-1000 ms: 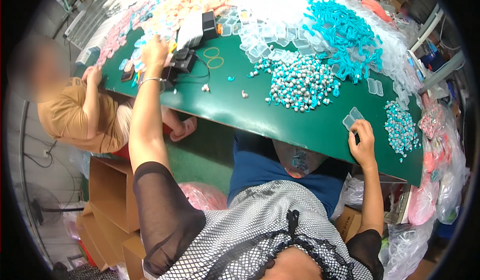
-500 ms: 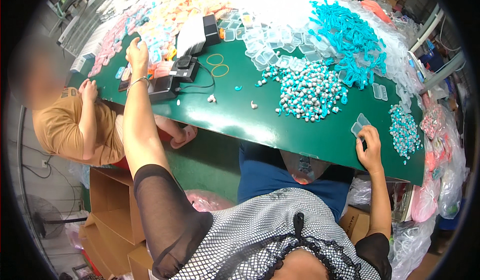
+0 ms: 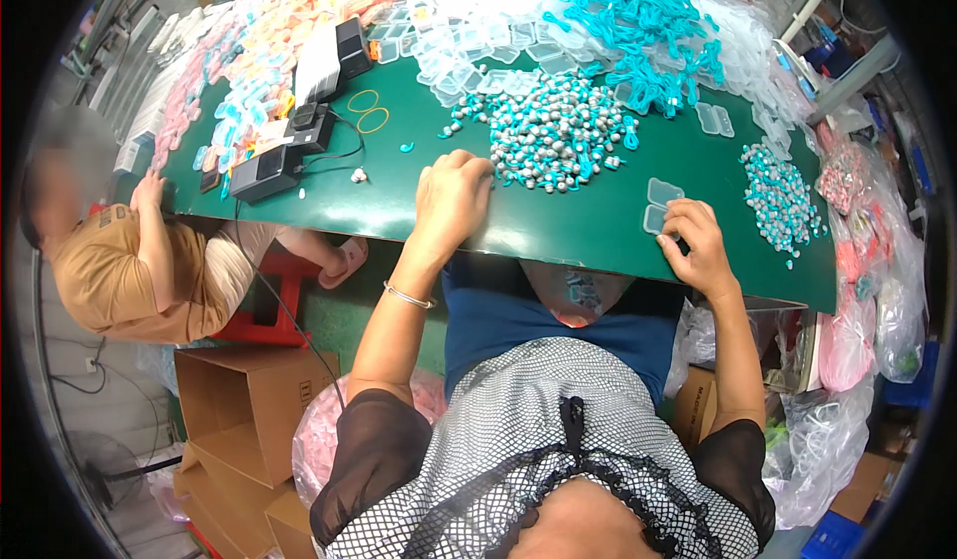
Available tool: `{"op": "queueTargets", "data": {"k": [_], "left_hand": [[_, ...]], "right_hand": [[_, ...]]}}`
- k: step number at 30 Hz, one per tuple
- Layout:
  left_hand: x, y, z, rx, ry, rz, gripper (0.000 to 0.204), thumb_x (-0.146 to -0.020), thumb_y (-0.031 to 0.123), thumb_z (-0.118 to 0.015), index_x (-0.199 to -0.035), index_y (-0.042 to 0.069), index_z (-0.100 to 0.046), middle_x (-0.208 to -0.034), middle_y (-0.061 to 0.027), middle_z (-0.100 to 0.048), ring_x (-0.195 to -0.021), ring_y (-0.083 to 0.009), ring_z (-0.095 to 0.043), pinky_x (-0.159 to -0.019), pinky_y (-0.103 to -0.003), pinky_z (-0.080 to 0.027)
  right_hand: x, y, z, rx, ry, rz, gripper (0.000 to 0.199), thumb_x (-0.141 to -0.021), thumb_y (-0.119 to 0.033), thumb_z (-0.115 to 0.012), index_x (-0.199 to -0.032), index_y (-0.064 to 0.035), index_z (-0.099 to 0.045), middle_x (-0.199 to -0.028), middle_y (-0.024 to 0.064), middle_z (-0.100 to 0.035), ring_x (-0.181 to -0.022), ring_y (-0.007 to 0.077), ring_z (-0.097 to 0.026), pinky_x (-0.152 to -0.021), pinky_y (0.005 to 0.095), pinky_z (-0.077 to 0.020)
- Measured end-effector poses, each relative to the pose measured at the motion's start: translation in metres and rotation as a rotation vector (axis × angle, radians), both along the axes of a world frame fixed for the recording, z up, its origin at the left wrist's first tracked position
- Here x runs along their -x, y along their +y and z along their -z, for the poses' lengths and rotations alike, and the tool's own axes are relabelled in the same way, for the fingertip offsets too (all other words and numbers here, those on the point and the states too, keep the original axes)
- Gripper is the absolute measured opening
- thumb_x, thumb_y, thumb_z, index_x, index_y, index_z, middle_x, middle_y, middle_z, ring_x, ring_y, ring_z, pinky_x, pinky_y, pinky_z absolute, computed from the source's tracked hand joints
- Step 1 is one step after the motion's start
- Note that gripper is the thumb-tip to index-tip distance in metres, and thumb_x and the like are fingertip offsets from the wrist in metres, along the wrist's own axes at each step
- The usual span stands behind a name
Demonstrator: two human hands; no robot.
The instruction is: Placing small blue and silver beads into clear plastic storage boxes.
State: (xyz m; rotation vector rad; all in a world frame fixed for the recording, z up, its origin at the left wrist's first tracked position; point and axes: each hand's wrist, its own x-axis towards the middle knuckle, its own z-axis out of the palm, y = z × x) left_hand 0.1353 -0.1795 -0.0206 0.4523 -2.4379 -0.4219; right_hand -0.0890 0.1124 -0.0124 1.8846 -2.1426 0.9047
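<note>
The person's right hand [image 3: 701,250] pinches a small clear plastic case [image 3: 660,207] at the near edge of the green table [image 3: 558,230], fingertips closed on the case's near corner. The case lies open and flat, its two square halves side by side, so its long axis runs from the fingers away across the table and slightly to the left; the hinge between the halves lies crosswise. Both halves look empty, as far as can be told.

The left hand [image 3: 451,200] rests palm down on the table edge, fingers loosely curled, its fingertips touching the near rim of a heap of small teal-and-silver pieces [image 3: 553,135]. Whether it holds one of them cannot be told.

Judged from how things lie, the work is at an early point for this case: it is open and in hand, but nothing is in it yet. Far more lies undone than done: beyond the left hand's fingertips sits the big heap, further off a spread of empty clear cases [image 3: 469,45] and a tangle of teal loops [image 3: 638,20], and to the right of the pinching hand a second, smaller heap [image 3: 783,195].
</note>
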Motion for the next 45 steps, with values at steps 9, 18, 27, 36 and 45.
{"op": "queueTargets", "data": {"k": [9,18,27,36,45], "left_hand": [[0.003,0.012,0.0,0.026,-0.042,-0.023,0.005,-0.08,0.002,-0.063,-0.084,0.002,-0.062,-0.082,-0.0163,-0.062,-0.078,-0.0382,-0.062,-0.07,-0.047,-0.049],[0.027,0.078,-0.004,-0.401,0.199,0.216,0.012,-0.084,-0.004,-0.066,-0.094,0.0,-0.065,-0.083,-0.0101,-0.063,-0.065,-0.0174,-0.059,-0.061,-0.029,-0.048],[0.078,0.12,-0.001,-0.619,0.087,0.421,0.012,-0.082,0.003,-0.069,-0.094,0.0,-0.068,-0.085,-0.0139,-0.065,-0.072,-0.026,-0.065,-0.065,-0.034,-0.051],[0.096,0.136,0.005,-0.415,0.076,0.465,0.009,-0.081,0.004,-0.072,-0.089,0.003,-0.068,-0.087,-0.0097,-0.062,-0.076,-0.0242,-0.062,-0.063,-0.035,-0.05],[0.096,0.14,0.013,-0.211,0.114,0.376,0.013,-0.079,0.01,-0.074,-0.086,0.002,-0.067,-0.088,-0.0114,-0.06,-0.082,-0.0311,-0.059,-0.071,-0.041,-0.049]], "right_hand": [[-0.007,0.004,0.001,0.04,-0.012,-0.083,0.016,-0.075,-0.012,-0.072,-0.082,-0.0068,-0.059,-0.097,0.0095,-0.062,-0.099,0.0279,-0.061,-0.086,0.0404,-0.0436],[0.102,0.019,-0.003,0.187,0.321,0.706,0.011,-0.083,-0.015,-0.065,-0.094,-0.0151,-0.068,-0.092,0.0054,-0.066,-0.097,0.0261,-0.058,-0.088,0.0462,-0.0373],[0.162,0.014,0.014,-0.21,0.549,0.86,0.006,-0.08,-0.016,-0.065,-0.081,-0.0152,-0.071,-0.083,0.0032,-0.066,-0.092,0.0263,-0.061,-0.086,0.0525,-0.0338],[-0.016,0.014,-0.002,0.074,-0.203,0.394,0.009,-0.077,-0.017,-0.073,-0.084,-0.0143,-0.067,-0.085,-0.0036,-0.068,-0.087,0.016,-0.061,-0.091,0.0388,-0.0336],[-0.032,-0.001,0.01,0.111,0.045,0.426,0.012,-0.074,-0.019,-0.077,-0.079,-0.0151,-0.066,-0.083,-0.0019,-0.061,-0.091,0.0196,-0.056,-0.092,0.0429,-0.0308]]}}
